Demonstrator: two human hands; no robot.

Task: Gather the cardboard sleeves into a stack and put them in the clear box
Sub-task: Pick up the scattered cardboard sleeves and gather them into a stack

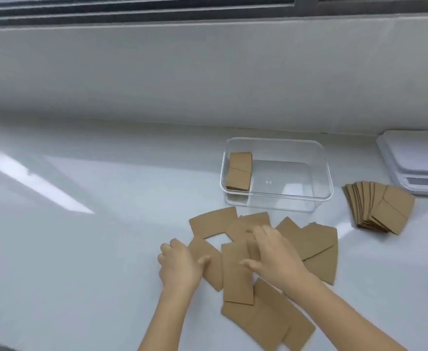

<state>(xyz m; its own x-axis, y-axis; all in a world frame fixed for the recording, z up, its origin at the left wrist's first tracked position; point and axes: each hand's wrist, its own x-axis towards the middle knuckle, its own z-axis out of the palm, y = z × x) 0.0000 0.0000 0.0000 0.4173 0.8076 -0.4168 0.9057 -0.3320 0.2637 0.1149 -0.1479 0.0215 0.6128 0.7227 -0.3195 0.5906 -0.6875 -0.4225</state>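
Roughly nine loose sleeves (238, 272) lie scattered flat on the white counter (81, 249), overlapping under and around both hands. The left hand (180, 264) is curled loosely, thumb touching the edge of one sleeve. The right hand (273, 254) is spread open, fingers pressing down on the pile. Beyond the fingertips sits one clear box (278, 198) with one small stack (240, 171) inside. Right of the fingers, a second stack (380, 209) lies beside one scale (415, 160).
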